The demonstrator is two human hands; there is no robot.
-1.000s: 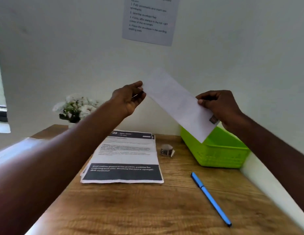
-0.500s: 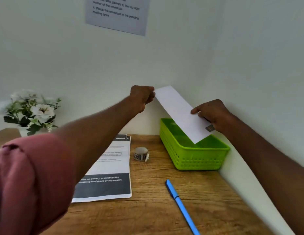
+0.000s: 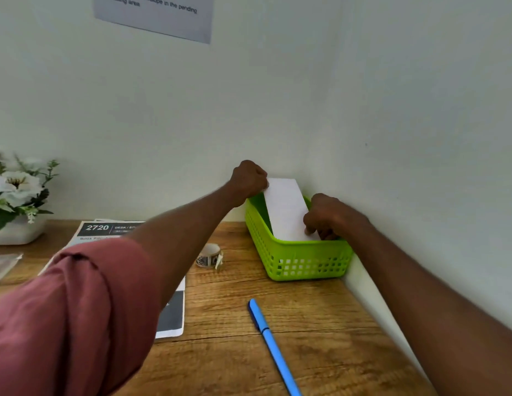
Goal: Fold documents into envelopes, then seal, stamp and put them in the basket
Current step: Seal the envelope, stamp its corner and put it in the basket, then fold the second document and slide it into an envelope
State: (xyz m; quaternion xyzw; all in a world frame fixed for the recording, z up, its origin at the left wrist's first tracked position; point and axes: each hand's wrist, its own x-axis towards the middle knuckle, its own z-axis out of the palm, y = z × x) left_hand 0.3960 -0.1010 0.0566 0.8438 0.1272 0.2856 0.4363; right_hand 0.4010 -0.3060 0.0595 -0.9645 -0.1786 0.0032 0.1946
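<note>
White paper envelope [image 3: 286, 210] sits tilted inside the lime-green perforated plastic basket [image 3: 303, 262], its far end raised above the basket's back rim and its near end down within the basket walls. Left hand [image 3: 249, 178] is curled into a fist at the envelope's upper far corner, fingers closed and pinching that corner, knuckles up, close to the white wall. Right hand [image 3: 324, 217] is curled over the envelope's lower near edge, fingertips [image 3: 307, 230] pressed on the paper and gripping it, with the hand partly sunk behind the basket's front rim. Both arms reach forward, nearly straight; the left forearm crosses over the table from the lower left, with a rolled-up dusty-red sleeve [image 3: 63, 315] at the upper arm, and the bare right forearm runs along the right wall.

The basket stands in the back right corner of the wooden table [image 3: 320, 332]. Just left of it lies a small roll of stamps [image 3: 209, 256]. A blue pen [image 3: 273, 345] lies diagonally in front of the basket. Printed black-and-white documents [image 3: 100, 230] lie partly under the left arm, and white flowers in a white pot [image 3: 16, 198] stand at the far left. A printed sheet [image 3: 163, 12] hangs on the wall.
</note>
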